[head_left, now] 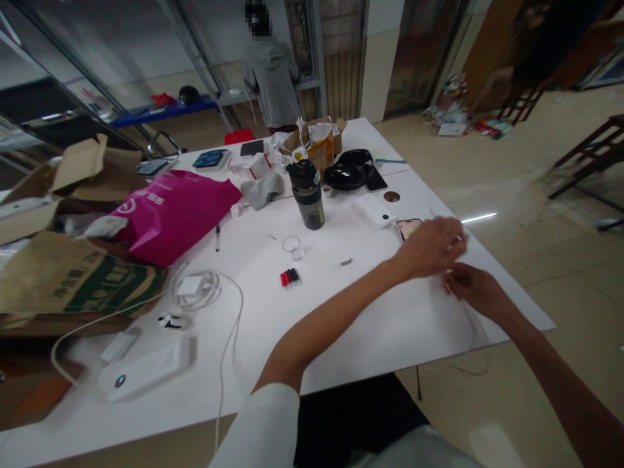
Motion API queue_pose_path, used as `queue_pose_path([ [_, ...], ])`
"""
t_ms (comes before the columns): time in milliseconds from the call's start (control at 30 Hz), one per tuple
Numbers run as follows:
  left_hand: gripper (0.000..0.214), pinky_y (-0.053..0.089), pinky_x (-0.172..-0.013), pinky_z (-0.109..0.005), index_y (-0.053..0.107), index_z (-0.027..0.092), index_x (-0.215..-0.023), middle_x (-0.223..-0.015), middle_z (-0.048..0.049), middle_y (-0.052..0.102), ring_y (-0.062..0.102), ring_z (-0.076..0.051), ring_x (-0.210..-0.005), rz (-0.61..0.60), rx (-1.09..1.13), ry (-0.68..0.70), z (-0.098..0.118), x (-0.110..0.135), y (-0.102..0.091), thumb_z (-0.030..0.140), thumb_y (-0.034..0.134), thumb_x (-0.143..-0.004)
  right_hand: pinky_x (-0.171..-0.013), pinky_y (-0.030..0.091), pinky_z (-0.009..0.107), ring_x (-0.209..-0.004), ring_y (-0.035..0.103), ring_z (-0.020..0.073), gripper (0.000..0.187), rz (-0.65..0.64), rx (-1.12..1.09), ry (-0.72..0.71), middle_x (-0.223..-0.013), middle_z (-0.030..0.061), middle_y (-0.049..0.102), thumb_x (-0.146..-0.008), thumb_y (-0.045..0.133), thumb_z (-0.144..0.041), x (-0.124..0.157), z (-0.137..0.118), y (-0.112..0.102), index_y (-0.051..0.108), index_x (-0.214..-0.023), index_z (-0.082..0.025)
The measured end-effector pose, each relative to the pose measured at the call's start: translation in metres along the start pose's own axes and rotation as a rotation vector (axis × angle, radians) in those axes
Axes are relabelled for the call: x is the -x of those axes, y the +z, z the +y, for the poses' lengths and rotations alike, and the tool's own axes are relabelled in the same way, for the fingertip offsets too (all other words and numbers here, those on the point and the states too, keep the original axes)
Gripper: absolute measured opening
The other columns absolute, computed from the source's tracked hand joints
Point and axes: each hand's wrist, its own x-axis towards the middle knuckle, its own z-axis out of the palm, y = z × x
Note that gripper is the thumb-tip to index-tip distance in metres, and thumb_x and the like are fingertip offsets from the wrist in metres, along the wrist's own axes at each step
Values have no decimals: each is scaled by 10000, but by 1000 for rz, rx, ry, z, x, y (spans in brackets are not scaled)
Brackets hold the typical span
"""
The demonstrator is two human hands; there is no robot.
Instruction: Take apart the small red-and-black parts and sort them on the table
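My left hand (433, 247) is over the table's right side with its fingers curled in. Just below it, my right hand (472, 287) has its fingertips pinched together. Whatever they hold is too small and blurred to make out. A phone with a lit screen (408, 228) lies just beyond my left hand, partly covered by it. Near the phone is a white power bank-like box (374, 212). To the left of my forearm lie a small dark spring-like piece (346, 262), several red and black small cylinders (289, 277) and a clear ring (291, 244).
A dark shaker bottle (308, 198) stands mid-table, with a black glossy case (348, 170) behind it. At the left are a magenta bag (180, 214), cardboard boxes (92, 169) and a coiled white cable (205, 292) with its charger. A person in grey (273, 81) stands beyond the table.
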Motion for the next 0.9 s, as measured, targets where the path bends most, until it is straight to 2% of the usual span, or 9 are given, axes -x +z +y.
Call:
queue_pose_path([
  [67, 429, 570, -1107, -443, 758, 100, -1377, -1353, -215, 811, 761, -314, -1277, -41, 19, -337, -40, -18, 11, 305, 391, -1293, -613, 628, 446, -654, 799, 310, 776, -72, -73, 72, -759, 112, 838, -983, 528, -999, -9, 8, 2, 785, -1020, -268],
  [100, 416, 556, -1125, -456, 744, 104, -1383, -1378, -220, 809, 757, -327, -1305, -73, 25, -418, -57, -25, 18, 318, 399, -1292, -621, 622, 434, -645, 795, 299, 754, -80, -88, 92, -778, 112, 850, -974, 574, -985, -11, 10, 3, 781, -1007, -260],
  [167, 402, 524, -1176, -491, 729, 110, -1403, -1448, -225, 797, 740, -351, -1365, -141, 20, -456, -83, -34, 32, 343, 423, -1285, -678, 631, 446, -664, 787, 285, 678, -38, -64, 65, -846, 118, 872, -995, 623, -910, -10, 11, 6, 801, -990, -255],
  [233, 419, 494, -1218, -510, 721, 104, -1434, -1495, -227, 783, 724, -364, -1414, -201, 12, -456, -96, -36, 44, 366, 434, -1279, -736, 639, 461, -686, 770, 274, 596, 28, 14, -27, -894, 124, 872, -1055, 613, -794, -6, 10, 9, 834, -991, -245],
  [333, 469, 489, -1229, -508, 730, 79, -1449, -1550, -245, 754, 708, -382, -1455, -237, -5, -489, -101, -35, 54, 380, 413, -1278, -759, 637, 454, -701, 759, 265, 481, 95, 102, -111, -917, 125, 864, -1110, 607, -621, 2, 9, 13, 866, -1045, -222],
  [467, 501, 479, -1250, -506, 741, 58, -1458, -1576, -269, 735, 686, -396, -1494, -249, -22, -515, -102, -36, 55, 380, 403, -1275, -788, 642, 436, -793, 807, 279, 345, 136, 155, -157, -951, 120, 871, -1122, 646, -483, 7, 12, 13, 859, -1049, -222],
  [600, 517, 475, -1252, -508, 729, 67, -1480, -1553, -245, 758, 700, -379, -1481, -290, 20, -521, -104, -40, 55, 384, 375, -1279, -755, 622, 415, -795, 805, 272, 315, 134, 168, -223, -951, 112, 865, -1126, 658, -439, 6, 12, 12, 854, -1009, -221],
  [900, 493, 473, -1195, -501, 723, 95, -1451, -1504, -233, 767, 714, -374, -1403, -230, -23, -517, -102, -33, 59, 400, 380, -1273, -731, 616, 388, -743, 777, 245, 269, 208, 117, -223, -901, 96, 850, -1087, 702, -408, 6, -4, 21, 865, -987, -219],
])
